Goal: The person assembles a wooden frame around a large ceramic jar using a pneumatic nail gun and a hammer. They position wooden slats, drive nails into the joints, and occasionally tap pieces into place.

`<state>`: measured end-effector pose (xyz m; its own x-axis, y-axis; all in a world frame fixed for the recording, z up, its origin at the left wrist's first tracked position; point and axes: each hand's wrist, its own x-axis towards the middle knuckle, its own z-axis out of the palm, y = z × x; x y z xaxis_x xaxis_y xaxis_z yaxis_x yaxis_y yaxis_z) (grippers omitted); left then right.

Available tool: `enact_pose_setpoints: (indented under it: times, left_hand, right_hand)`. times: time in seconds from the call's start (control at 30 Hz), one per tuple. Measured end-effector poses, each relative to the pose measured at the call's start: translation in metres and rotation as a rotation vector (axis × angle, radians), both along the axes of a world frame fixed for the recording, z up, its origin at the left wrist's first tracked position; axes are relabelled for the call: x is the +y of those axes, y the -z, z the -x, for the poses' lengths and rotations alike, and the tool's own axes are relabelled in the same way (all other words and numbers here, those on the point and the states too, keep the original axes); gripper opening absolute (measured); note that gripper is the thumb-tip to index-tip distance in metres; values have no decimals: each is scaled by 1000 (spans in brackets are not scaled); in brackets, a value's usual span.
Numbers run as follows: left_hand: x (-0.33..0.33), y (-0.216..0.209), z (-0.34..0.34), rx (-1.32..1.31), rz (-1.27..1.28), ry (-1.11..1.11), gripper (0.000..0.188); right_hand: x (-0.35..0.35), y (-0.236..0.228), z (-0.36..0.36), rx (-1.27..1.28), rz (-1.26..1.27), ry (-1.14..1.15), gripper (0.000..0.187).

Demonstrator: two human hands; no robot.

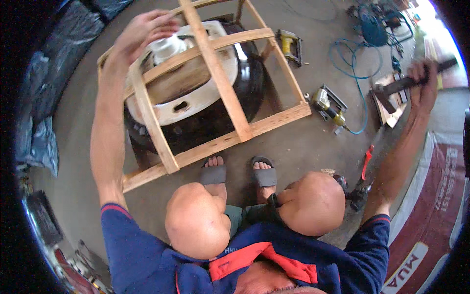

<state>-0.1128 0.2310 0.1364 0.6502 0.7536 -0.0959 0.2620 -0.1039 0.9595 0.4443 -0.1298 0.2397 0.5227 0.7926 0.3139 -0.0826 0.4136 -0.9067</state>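
A slatted wooden crate frame [223,143] encloses a large rounded object with a glossy black body [249,73], a white top [169,113] and a white cylindrical fitting [166,48]. My left hand [149,32] reaches over the crate's far left part, near a long slat [198,29]. Its fingers are brought together beside the wood; whatever is between them is too blurred to make out. Out to the right, my right hand [425,87] is wrapped round the dark handle of a raised hammer [409,84], its metal head toward the crate.
Yellow-green power tools [290,47] [329,105] lie right of the crate, one with a blue hose [364,110]. A teal machine [374,29] stands far right. A red-handled tool [367,161] and drill [361,195] lie near my right knee. Dark plastic wrapping [41,93] lines the left.
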Motion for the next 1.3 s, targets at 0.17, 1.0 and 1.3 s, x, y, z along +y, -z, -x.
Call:
enact_pose_setpoints:
  times: [0.17,1.0,1.3]
  left_hand:
    - [88,53,-28,506,-635,-95,51]
    - [145,124,-74,-12,301,-485,42]
    - [137,127,-88,-149,295,-514,41]
  right_hand:
    - [135,34,182,-226,253,-73,26]
    - [370,105,398,-1044,200,-307,40]
    - [343,88,375,-881,287,-124,49]
